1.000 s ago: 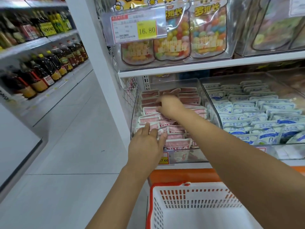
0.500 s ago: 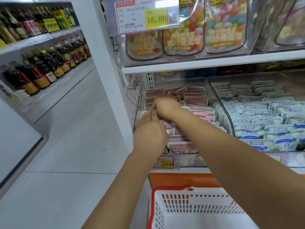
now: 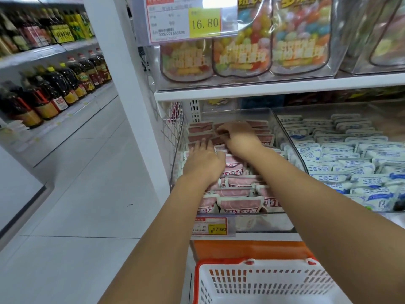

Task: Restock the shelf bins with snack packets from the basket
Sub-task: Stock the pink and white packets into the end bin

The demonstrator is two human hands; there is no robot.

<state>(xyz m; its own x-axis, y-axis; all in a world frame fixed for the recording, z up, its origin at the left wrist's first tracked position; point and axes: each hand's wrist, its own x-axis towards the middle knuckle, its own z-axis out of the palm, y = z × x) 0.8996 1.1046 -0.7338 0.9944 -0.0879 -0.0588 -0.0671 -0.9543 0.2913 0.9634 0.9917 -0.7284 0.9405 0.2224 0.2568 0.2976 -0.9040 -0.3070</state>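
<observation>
Left hand (image 3: 203,163), advanced deeper into the clear plastic bin (image 3: 274,222), presses flat-fingered on pink-and-white snack packets (image 3: 238,204); right hand (image 3: 238,139) pinches rear ones with curled fingers; upper yellow tag (image 3: 205,23) reads 16.80, lower yellow tag (image 3: 217,229) 17.60.

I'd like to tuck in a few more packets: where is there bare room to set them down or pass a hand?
The pink packets fill their bin wall to wall, with the left hand and right hand among them. The blue packets beside them lie as thick. Free passage: above the packets, under the upper shelf. The basket's visible inside looks bare.
</observation>
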